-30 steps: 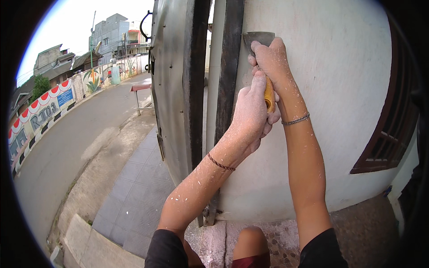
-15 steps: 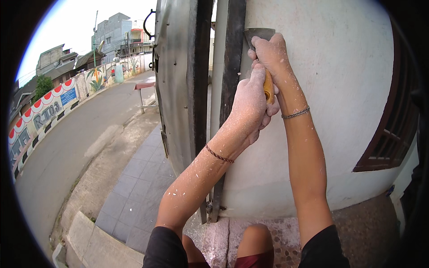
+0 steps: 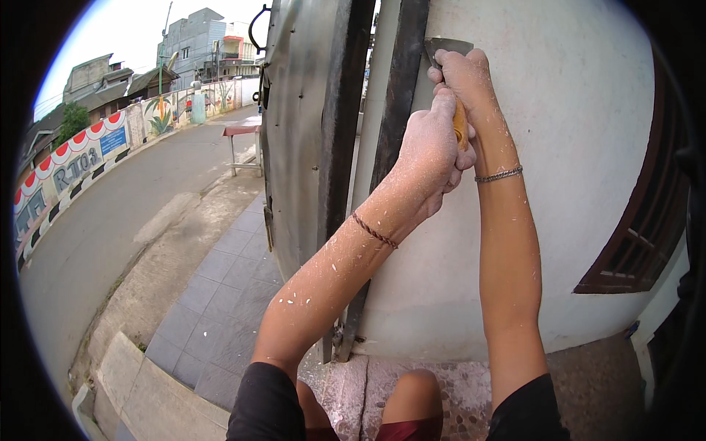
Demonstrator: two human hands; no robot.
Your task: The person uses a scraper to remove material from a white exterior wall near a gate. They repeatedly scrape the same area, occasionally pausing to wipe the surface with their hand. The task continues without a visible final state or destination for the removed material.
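Note:
Both hands grip one scraper, a putty knife with a wide grey metal blade (image 3: 450,47) and a yellow-brown handle (image 3: 460,125). My left hand (image 3: 434,140) is wrapped round the handle, thumb pointing up along it. Higher up, my right hand (image 3: 465,73) is closed where the handle meets the blade. The blade lies against the off-white wall (image 3: 559,110), right beside a dark metal door frame (image 3: 403,92). White dust coats my left hand and the fingers of the right, and pale flakes cling to both forearms.
A grey metal door leaf (image 3: 301,132) stands at the left of the frame. Brown window bars (image 3: 632,242) are set in the wall at right. Pinkish-white dust covers the floor (image 3: 346,389) by my knees. Grey tiles (image 3: 213,301) and a street (image 3: 132,198) lie to the left.
The view has shifted a little, so the door, wall and arms appear slightly further right. Both hands keep their grip on the scraper, which stays near the frame.

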